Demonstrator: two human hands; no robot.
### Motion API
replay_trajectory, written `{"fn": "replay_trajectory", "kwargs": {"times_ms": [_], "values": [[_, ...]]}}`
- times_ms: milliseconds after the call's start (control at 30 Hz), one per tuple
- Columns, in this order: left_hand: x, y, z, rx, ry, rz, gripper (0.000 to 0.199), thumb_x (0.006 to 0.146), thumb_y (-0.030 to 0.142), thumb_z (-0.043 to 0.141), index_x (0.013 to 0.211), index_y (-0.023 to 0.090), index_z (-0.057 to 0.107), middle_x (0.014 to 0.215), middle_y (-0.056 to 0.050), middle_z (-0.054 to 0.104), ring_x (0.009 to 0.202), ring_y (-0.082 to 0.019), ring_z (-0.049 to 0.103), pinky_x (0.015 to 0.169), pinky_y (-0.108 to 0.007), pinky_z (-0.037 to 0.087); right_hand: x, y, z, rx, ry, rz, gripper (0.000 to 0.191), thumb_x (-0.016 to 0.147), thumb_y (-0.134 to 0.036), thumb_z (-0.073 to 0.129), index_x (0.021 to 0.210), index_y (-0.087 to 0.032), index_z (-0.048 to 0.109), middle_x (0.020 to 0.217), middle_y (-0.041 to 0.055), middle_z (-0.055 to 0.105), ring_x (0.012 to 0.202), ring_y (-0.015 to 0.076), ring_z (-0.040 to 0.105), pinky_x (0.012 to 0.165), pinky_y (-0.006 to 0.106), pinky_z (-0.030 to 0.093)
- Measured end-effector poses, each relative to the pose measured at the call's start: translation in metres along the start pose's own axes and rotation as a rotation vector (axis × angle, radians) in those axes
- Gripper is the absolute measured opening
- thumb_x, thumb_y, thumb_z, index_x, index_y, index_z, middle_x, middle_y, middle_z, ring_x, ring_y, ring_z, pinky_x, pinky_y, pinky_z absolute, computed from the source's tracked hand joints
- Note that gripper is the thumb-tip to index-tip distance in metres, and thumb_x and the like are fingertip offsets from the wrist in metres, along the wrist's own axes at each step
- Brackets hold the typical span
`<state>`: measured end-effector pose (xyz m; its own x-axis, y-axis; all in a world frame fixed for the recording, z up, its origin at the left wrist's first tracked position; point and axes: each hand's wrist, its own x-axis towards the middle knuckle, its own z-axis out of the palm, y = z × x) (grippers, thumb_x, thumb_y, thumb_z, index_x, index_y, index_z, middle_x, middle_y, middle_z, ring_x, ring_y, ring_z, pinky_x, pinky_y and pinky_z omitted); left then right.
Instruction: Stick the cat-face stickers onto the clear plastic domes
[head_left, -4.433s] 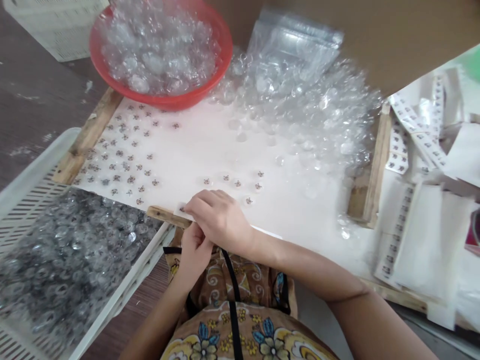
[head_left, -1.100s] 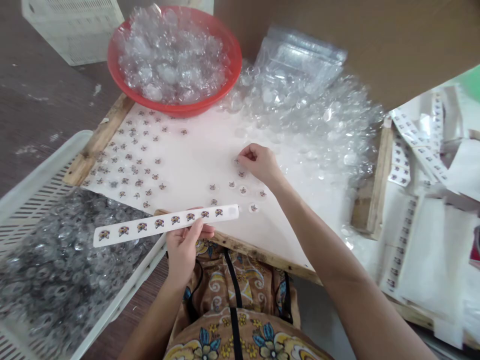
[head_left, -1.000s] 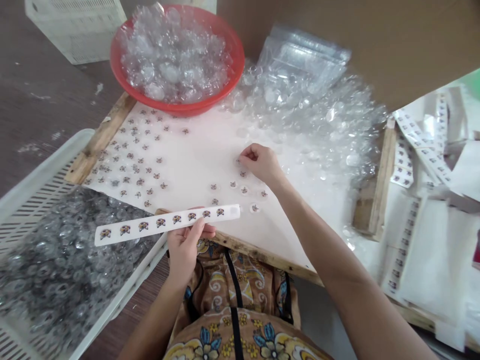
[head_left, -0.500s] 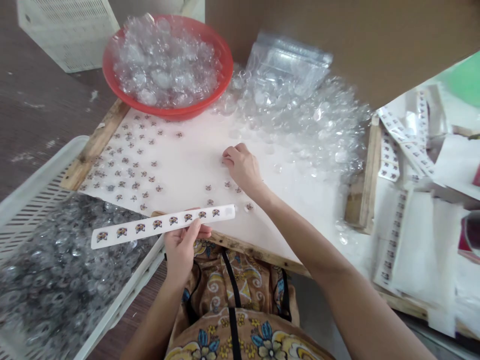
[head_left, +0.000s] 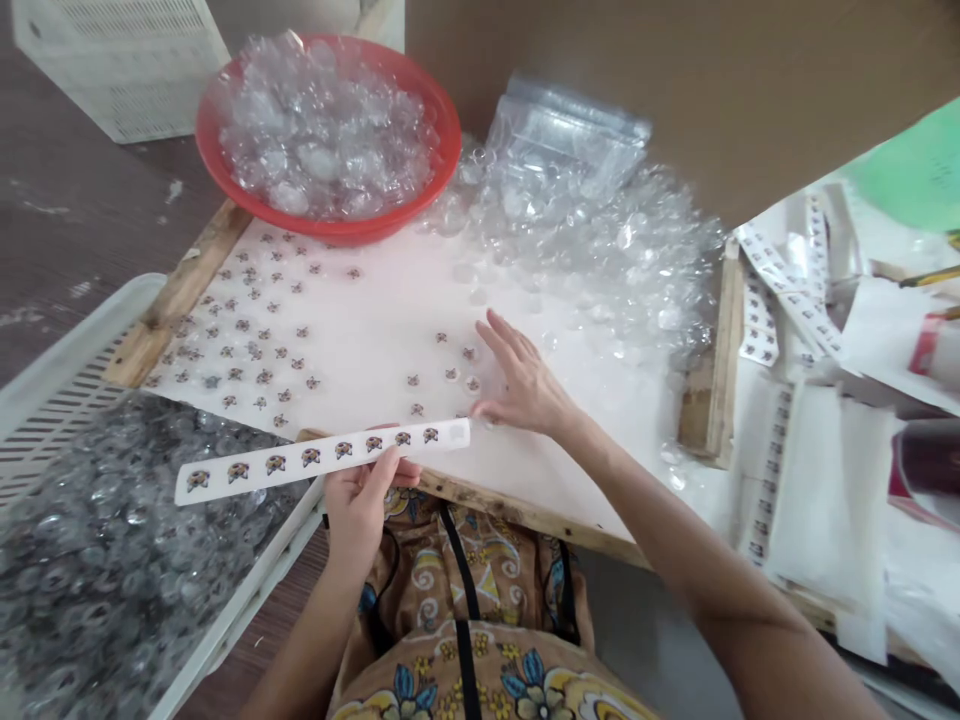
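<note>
My left hand (head_left: pixel 367 492) pinches a white strip of stickers (head_left: pixel 292 462) near its right end, thumb on top. Several small animal-head stickers run along the strip, and its right end is bare. Over the white board (head_left: pixel 375 320), my right hand (head_left: pixel 523 378) is spread with fingers apart and nothing visible in it. Just left of its fingers lie several small clear pieces bearing stickers (head_left: pixel 451 375). Many more stickered pieces (head_left: pixel 264 377) are scattered over the board's left side.
A red basin (head_left: pixel 375 222) heaped with clear plastic pieces stands at the back. More clear pieces (head_left: pixel 600 260) and a zip bag (head_left: pixel 566 130) lie at the back right. A white crate (head_left: pixel 150 300) full of pieces is at left. Sticker strips (head_left: pixel 795 290) lie beyond the wooden edge (head_left: pixel 724 370).
My right hand has moved right and toward me, its fingers going from a pinch to spread. A stickered piece now shows where it was. The left hand still holds the strip.
</note>
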<state>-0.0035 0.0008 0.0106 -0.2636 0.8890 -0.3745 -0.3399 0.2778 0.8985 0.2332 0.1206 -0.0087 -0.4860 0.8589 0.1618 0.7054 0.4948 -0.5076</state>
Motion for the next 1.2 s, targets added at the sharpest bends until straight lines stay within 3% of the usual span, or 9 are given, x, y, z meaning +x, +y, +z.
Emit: {"fn": "replay_trajectory", "kwargs": {"times_ms": [100,167,300,433,600,733,967,1100,1200], "values": [[0.0,-0.002,-0.003,-0.005,-0.015,-0.005,0.025,0.079,0.039,0.08,0.083,0.015,0.074,0.064,-0.004,0.075,0.057,-0.017,0.071,0.054,-0.024,0.059,-0.021,0.001,0.011,-0.102,-0.114,-0.004,0.111,0.077,-0.082,0.057,0.158,-0.014,0.026,0.167,0.0249,0.013,0.154,0.0418,0.014,0.121,0.063,0.017],[0.0,-0.001,-0.003,-0.018,-0.02,-0.008,0.025,0.077,0.038,0.081,0.085,0.015,0.075,0.064,-0.003,0.075,0.056,-0.016,0.071,0.054,-0.024,0.059,-0.01,-0.009,0.023,-0.14,-0.153,-0.024,0.114,0.075,-0.082,0.061,0.158,-0.011,0.026,0.167,0.0265,0.011,0.155,0.0426,0.01,0.123,0.061,0.014],[-0.006,0.01,0.001,-0.047,0.002,0.046,0.025,0.074,0.038,0.083,0.087,0.017,0.076,0.062,-0.002,0.075,0.05,-0.016,0.068,0.049,-0.023,0.056,0.064,-0.055,0.057,-0.144,-0.215,-0.118,0.114,0.077,-0.081,0.06,0.16,-0.013,0.022,0.167,0.0234,0.013,0.155,0.0409,0.009,0.125,0.055,0.013],[-0.02,0.027,-0.005,-0.069,0.093,0.16,0.022,0.073,0.033,0.084,0.089,0.02,0.076,0.062,0.001,0.074,0.048,-0.013,0.065,0.049,-0.022,0.055,0.142,-0.13,0.101,-0.067,-0.223,-0.253,0.101,0.086,-0.076,0.052,0.16,-0.014,0.02,0.167,0.0206,0.017,0.155,0.0358,0.014,0.126,0.048,0.016],[-0.025,0.033,-0.028,-0.009,0.186,0.315,0.022,0.073,0.027,0.083,0.091,0.017,0.076,0.063,0.001,0.074,0.047,-0.015,0.066,0.047,-0.023,0.057,0.17,-0.186,0.123,0.084,-0.069,-0.33,0.078,0.095,-0.065,0.05,0.155,-0.019,0.032,0.167,0.0148,0.023,0.155,0.029,0.02,0.125,0.041,0.02],[-0.019,0.026,-0.029,-0.025,0.162,0.258,0.022,0.072,0.028,0.084,0.088,0.016,0.075,0.069,0.0,0.076,0.048,-0.015,0.067,0.047,-0.024,0.058,0.129,-0.137,0.085,0.091,-0.031,-0.326,0.068,0.097,-0.056,0.053,0.152,-0.021,0.037,0.165,0.0123,0.03,0.153,0.0259,0.024,0.125,0.045,0.023],[-0.013,0.021,0.001,-0.068,0.024,0.18,0.027,0.067,0.033,0.088,0.084,0.017,0.076,0.061,0.0,0.074,0.046,-0.017,0.067,0.043,-0.024,0.056,-0.008,0.013,-0.008,-0.13,0.151,0.132,0.073,0.093,-0.049,0.062,0.154,-0.021,0.034,0.161,0.0191,0.034,0.151,0.034,0.027,0.121,0.062,0.02],[-0.011,0.02,0.006,-0.049,-0.004,0.174,0.027,0.068,0.033,0.088,0.088,0.018,0.077,0.062,0.0,0.075,0.047,-0.017,0.068,0.044,-0.025,0.057,-0.058,0.058,-0.026,-0.301,0.264,0.494,0.085,0.089,-0.057,0.062,0.157,-0.019,0.028,0.164,0.0228,0.022,0.153,0.0415,0.018,0.118,0.067,0.02],[-0.011,0.019,0.005,-0.036,-0.008,0.171,0.028,0.068,0.034,0.088,0.087,0.018,0.077,0.062,-0.001,0.075,0.048,-0.017,0.068,0.044,-0.025,0.056,-0.06,0.074,-0.025,-0.318,0.289,0.68,0.086,0.09,-0.062,0.057,0.157,-0.018,0.027,0.165,0.0243,0.018,0.152,0.0445,0.017,0.115,0.068,0.022]]}}
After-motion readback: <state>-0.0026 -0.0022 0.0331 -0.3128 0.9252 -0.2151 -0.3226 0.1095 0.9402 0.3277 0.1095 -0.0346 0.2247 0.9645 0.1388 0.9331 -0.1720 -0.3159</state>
